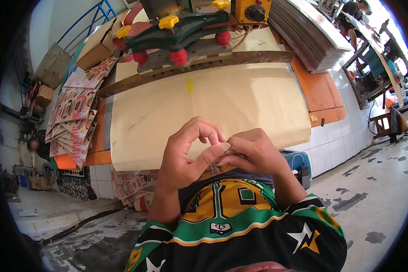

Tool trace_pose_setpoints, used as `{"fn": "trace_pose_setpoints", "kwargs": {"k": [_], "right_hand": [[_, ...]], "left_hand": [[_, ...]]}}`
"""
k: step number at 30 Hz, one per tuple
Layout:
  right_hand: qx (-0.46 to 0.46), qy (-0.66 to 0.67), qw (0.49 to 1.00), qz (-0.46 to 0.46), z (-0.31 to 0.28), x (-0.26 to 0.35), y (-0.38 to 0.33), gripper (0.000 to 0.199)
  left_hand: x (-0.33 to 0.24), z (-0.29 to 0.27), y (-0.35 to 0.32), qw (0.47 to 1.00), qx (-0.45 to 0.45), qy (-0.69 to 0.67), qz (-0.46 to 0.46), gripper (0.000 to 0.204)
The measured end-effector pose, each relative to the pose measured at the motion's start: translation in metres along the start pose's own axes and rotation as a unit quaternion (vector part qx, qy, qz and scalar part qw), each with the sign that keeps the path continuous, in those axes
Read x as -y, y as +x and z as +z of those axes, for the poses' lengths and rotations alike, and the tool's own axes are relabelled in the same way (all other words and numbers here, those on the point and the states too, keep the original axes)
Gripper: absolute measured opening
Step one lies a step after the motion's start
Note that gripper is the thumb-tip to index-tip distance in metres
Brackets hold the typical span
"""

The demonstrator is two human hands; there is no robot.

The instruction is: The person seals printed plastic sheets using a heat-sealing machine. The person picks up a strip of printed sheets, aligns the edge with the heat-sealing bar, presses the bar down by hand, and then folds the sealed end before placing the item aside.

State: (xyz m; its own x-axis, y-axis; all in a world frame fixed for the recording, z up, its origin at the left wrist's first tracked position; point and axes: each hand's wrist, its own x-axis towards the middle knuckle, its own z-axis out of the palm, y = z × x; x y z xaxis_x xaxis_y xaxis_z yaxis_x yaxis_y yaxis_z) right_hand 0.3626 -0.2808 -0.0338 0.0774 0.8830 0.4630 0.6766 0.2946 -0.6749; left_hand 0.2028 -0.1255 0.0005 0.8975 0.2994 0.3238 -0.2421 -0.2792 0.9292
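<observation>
My left hand (186,152) and my right hand (254,152) meet close to my chest, just below the front edge of a cream work surface (213,109). Both pinch a small thin clear piece (222,161) between fingers and thumbs; most of it is hidden by my fingers. My green, yellow and black shirt (231,222) fills the lower middle of the view.
A green machine arm with yellow and red knobs (177,34) sits at the back of the bench over a long metal bar (204,65). Printed packets (75,118) are fanned at left. Stacked sheets (308,36) rise at right. A person stands far right.
</observation>
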Motion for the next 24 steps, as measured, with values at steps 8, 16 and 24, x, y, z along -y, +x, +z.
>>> {"fn": "trace_pose_setpoints", "kwargs": {"k": [8, 16, 24], "right_hand": [[0.020, -0.002, 1.000, 0.006, -0.003, 0.001, -0.004, 0.024], [0.021, 0.013, 1.000, -0.005, -0.001, 0.003, -0.008, 0.024], [0.039, 0.025, 0.999, -0.005, 0.012, 0.003, -0.018, 0.027]], "left_hand": [[-0.004, 0.000, 0.001, 0.999, 0.025, 0.038, 0.013, 0.015], [-0.004, 0.004, -0.004, 0.999, 0.042, 0.026, -0.001, 0.016], [0.004, 0.007, -0.019, 0.997, 0.075, 0.013, 0.007, 0.018]]}}
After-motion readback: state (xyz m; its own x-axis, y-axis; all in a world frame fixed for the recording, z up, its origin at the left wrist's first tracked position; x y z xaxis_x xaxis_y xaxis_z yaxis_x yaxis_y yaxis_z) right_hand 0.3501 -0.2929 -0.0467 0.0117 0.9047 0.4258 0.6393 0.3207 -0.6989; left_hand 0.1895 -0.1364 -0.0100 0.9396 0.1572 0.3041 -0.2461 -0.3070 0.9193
